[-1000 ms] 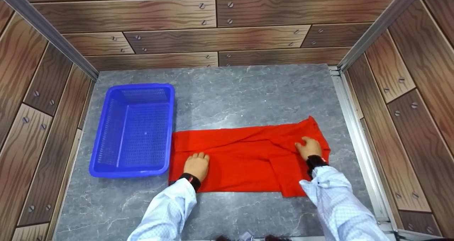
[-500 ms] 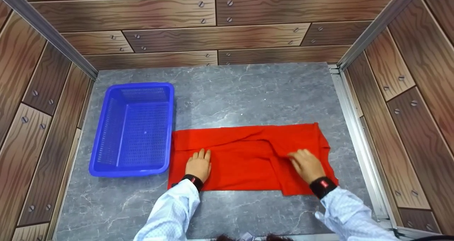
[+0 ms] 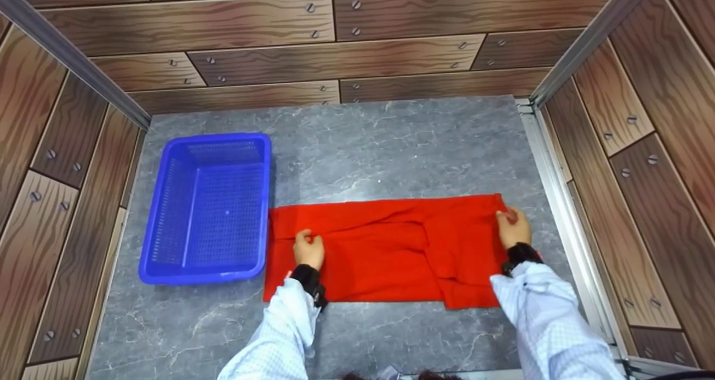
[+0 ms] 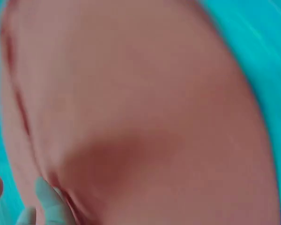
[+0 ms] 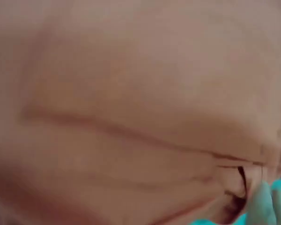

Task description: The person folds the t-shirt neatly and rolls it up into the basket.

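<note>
A folded red garment (image 3: 374, 257) lies in a long strip on the grey tabletop, with a crosswise flap near its right end. My left hand (image 3: 309, 252) is over its left part, near a lengthwise fold. In the left wrist view the thumb stands apart from the fingers (image 4: 50, 202), with no cloth between them. At the right end, my right hand (image 3: 515, 232) pinches the garment's edge. The right wrist view shows the fingertips (image 5: 263, 208) beside bunched cloth at the lower right corner.
A blue plastic basket (image 3: 267, 201) with perforated walls stands to the left, close against the garment's left end. Wood-patterned walls (image 3: 223, 25) enclose the table at the back and both sides. A metal rail (image 3: 564, 218) runs along the right edge.
My right hand has moved from the garment's right part outward to its right edge and takes hold there. The left hand has turned from palm down to thumb up, its fingers drawn in.
</note>
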`<act>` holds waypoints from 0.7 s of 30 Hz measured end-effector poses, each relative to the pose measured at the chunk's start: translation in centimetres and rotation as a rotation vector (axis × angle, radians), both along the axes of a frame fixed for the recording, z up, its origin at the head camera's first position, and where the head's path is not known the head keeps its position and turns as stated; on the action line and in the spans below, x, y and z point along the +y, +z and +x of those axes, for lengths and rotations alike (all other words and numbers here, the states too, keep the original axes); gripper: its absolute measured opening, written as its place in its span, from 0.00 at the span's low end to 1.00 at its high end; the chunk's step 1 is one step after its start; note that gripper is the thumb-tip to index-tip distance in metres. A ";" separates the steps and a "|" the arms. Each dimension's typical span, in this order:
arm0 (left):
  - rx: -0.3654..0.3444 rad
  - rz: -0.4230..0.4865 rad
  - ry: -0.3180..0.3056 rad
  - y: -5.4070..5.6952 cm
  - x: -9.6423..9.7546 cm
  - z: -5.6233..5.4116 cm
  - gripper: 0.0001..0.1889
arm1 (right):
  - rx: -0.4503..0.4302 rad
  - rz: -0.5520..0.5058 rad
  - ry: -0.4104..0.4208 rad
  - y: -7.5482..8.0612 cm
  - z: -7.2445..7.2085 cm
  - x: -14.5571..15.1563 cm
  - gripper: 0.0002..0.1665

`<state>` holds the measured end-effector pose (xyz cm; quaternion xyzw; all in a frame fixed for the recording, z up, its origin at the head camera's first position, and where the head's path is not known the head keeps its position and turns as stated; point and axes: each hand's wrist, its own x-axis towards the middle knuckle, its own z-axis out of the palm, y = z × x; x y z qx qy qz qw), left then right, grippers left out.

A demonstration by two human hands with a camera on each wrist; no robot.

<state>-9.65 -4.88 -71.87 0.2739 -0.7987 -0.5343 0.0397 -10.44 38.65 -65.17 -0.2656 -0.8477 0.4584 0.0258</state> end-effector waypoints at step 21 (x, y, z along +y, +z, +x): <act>0.095 0.410 0.305 -19.7 -6.7 -5.9 0.27 | -0.157 -0.273 -0.166 1.4 -2.3 0.9 0.24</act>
